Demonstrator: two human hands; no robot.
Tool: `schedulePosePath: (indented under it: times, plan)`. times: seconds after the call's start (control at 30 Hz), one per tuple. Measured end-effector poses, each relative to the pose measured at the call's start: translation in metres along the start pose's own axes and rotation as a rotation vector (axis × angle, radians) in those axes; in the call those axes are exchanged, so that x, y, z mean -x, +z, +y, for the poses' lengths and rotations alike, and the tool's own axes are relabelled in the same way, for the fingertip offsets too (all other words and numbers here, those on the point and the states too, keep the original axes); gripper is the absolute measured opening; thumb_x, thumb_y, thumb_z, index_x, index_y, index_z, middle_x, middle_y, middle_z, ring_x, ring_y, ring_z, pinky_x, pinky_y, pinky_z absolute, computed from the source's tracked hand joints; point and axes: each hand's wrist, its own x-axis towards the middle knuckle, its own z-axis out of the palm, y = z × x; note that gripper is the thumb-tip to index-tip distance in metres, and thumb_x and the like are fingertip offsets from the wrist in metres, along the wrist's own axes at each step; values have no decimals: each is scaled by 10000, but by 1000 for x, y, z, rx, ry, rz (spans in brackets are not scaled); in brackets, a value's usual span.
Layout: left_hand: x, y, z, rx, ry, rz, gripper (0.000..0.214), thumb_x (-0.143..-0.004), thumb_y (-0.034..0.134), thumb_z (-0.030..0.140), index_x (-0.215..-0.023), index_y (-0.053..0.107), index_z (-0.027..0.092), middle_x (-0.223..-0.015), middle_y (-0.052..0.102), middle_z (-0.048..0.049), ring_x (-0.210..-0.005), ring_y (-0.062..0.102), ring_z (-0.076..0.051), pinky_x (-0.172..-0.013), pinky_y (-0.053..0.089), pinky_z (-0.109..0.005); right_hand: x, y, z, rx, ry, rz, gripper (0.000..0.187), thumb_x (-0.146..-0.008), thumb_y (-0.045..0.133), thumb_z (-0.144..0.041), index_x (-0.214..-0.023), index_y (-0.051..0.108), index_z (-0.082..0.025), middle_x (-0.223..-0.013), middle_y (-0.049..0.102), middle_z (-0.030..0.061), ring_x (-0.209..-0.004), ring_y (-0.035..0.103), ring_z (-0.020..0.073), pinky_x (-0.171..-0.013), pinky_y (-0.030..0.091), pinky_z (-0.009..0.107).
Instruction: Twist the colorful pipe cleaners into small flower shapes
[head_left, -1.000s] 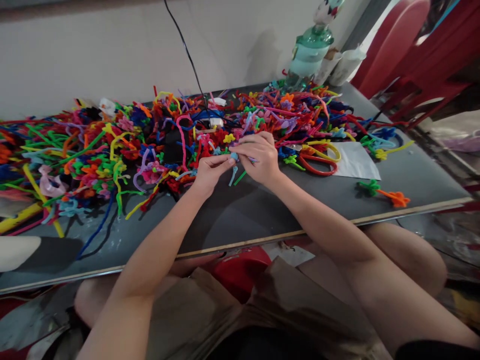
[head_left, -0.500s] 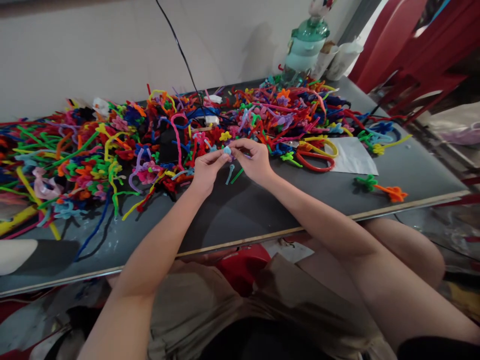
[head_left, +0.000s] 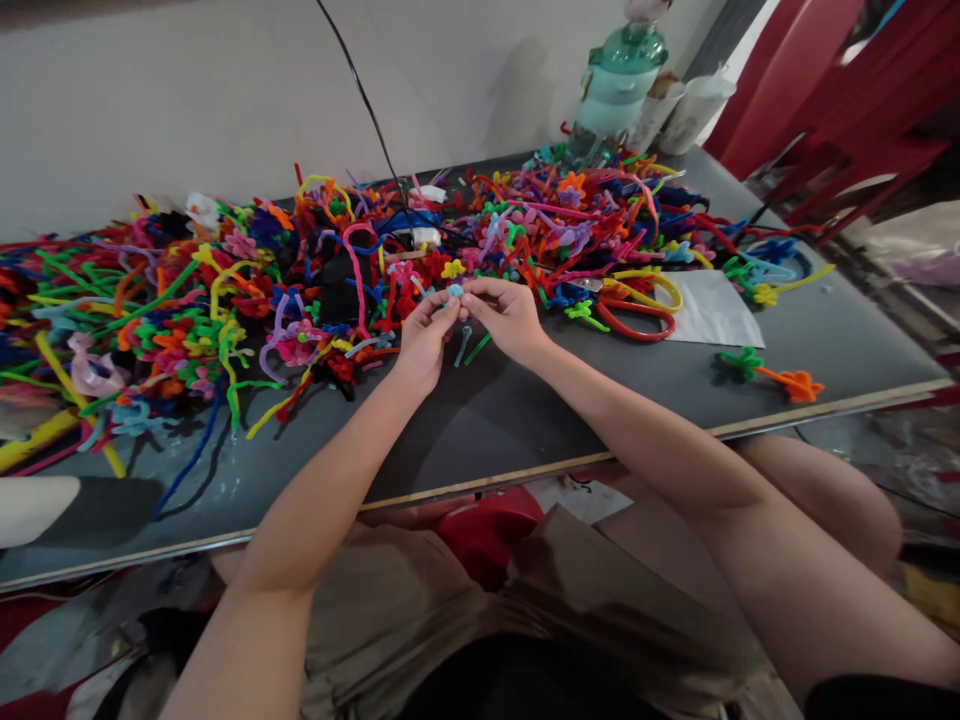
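Both my hands meet above the dark table, pinching one small light blue pipe cleaner flower (head_left: 455, 291) between their fingertips. My left hand (head_left: 426, 335) grips it from the left, thumb and fingers pressed together. From the other side my right hand (head_left: 508, 318) is closed on it, thumb below and forefinger above. A bit of purple shows just under the fingertips; what it belongs to is hidden. A short light blue pipe cleaner piece (head_left: 463, 345) and a green one (head_left: 478, 349) lie beneath the hands.
A long heap of coloured pipe cleaners (head_left: 292, 270) runs along the wall. Scissors with red and yellow handles (head_left: 637, 318) lie right of my hands, by a white packet (head_left: 716, 308). A green-orange pipe cleaner flower (head_left: 801, 384) lies near the edge. Behind stands a green-topped bottle (head_left: 616, 90).
My left hand has turned slightly, its fingers more curled and raised around the light blue flower. The right hand keeps its pinch. The whole view has shifted a little.
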Motion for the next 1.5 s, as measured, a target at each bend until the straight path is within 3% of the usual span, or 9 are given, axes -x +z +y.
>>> schedulePosePath:
  times: [0.17,0.33,0.43,0.53,0.63,0.87,1.03,1.17,1.5]
  plan:
    - [5,1,7,-123,-70,11,290,-788,721,487,-754,644,210,-662,624,7,-609,578,-108,-497,371,-231,-4,-4,-1,-128,123,-59,477,-750,688,-637,-821,688,-165,-700,653,8,-638,612,96,-578,519,219]
    - [0,-14,20,-659,411,64,273,-892,604,480,-924,725,238,-909,731,-31,-895,630,-176,-802,481,-307,-7,-13,-7,-149,258,-150,487,-726,706,-652,-735,628,-172,-579,576,-36,-509,586,74,-489,498,192]
    - [-2,-24,29,-867,540,2,242,-907,599,432,-953,752,251,-922,744,-33,-923,613,-189,-880,466,-334,-7,-17,-12,-136,352,-290,469,-733,723,-620,-711,602,-167,-542,560,-41,-491,609,88,-482,514,198]
    - [-3,-29,32,-932,533,-86,174,-867,663,383,-880,766,243,-822,734,-27,-852,611,-188,-836,479,-332,-7,-18,-14,-69,382,-370,391,-794,713,-523,-713,599,-158,-529,568,-35,-452,582,79,-438,479,186]
    - [-4,-30,31,-967,509,-108,127,-815,721,353,-829,764,234,-802,719,-33,-833,610,-192,-808,483,-332,-7,-16,-12,43,314,-321,290,-837,691,-404,-721,609,-151,-525,549,-40,-428,525,58,-420,438,179]
    - [-4,-25,20,-760,366,18,150,-805,690,327,-753,715,190,-757,701,-41,-699,602,-154,-687,476,-286,-8,-17,-8,237,103,-178,209,-827,668,-353,-809,720,-151,-744,681,26,-567,554,78,-521,443,215]
    - [-4,-22,14,-602,300,58,184,-798,684,359,-727,698,190,-700,685,-20,-634,573,-131,-651,476,-273,-8,-17,-8,197,167,-206,252,-840,636,-378,-801,725,-146,-700,673,20,-504,514,64,-511,436,222]
    - [-5,-23,13,-597,304,55,168,-781,699,355,-761,716,188,-758,715,-34,-673,600,-138,-676,491,-277,-8,-16,-8,184,182,-219,290,-834,634,-412,-778,724,-142,-703,678,31,-512,510,71,-504,427,226]
    - [-6,-32,28,-870,438,-63,155,-782,713,354,-768,720,200,-776,706,-37,-731,601,-158,-679,476,-291,-7,-19,-22,428,8,-223,199,-840,630,-296,-767,741,-148,-758,711,51,-641,568,115,-638,438,270]
